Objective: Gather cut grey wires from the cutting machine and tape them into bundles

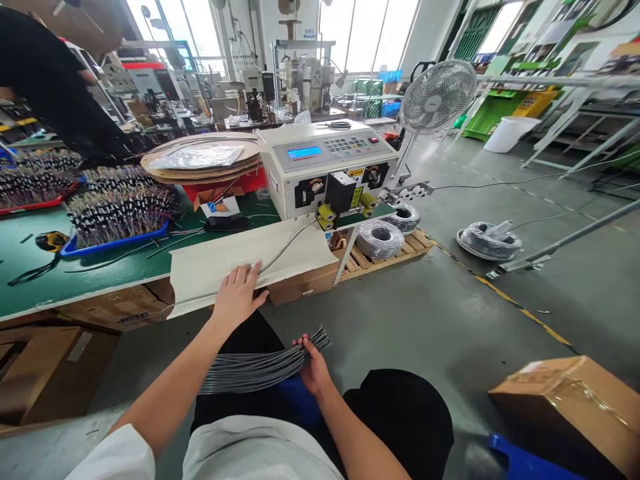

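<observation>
Near a "JCTC" carton (pixel 103 311), left fingers (pixel 242 275) apart, right fingers (pixel 311 349) tight around gray wires (pixel 255 371).

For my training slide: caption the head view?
Right hand grips a grey wire bundle; left hand lies over the cream sheet.

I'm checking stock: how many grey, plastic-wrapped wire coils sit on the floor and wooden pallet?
3: a front coil and a rear coil on the slatted wooden pallet, and a third coil on a round white base on the grey floor. More may be hidden.
</observation>
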The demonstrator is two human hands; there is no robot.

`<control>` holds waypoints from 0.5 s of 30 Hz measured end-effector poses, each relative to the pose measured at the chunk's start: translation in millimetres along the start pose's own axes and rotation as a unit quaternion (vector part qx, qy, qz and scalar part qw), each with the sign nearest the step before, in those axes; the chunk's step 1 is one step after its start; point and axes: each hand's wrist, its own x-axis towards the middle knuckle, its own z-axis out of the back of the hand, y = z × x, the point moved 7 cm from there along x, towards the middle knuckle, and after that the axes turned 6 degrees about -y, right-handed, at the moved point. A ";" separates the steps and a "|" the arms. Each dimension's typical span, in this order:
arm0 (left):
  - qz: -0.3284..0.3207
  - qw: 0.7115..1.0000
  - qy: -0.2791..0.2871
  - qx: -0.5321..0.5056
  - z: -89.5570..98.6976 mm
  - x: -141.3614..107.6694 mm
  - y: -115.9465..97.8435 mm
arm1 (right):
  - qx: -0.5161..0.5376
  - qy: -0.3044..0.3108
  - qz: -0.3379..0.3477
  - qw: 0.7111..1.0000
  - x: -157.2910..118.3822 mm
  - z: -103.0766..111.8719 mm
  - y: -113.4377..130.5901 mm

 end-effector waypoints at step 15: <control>-0.087 0.995 -0.020 -0.038 36.8 -84.7 17.3 | -0.045 -0.031 0.008 0.998 6.7 5.3 3.4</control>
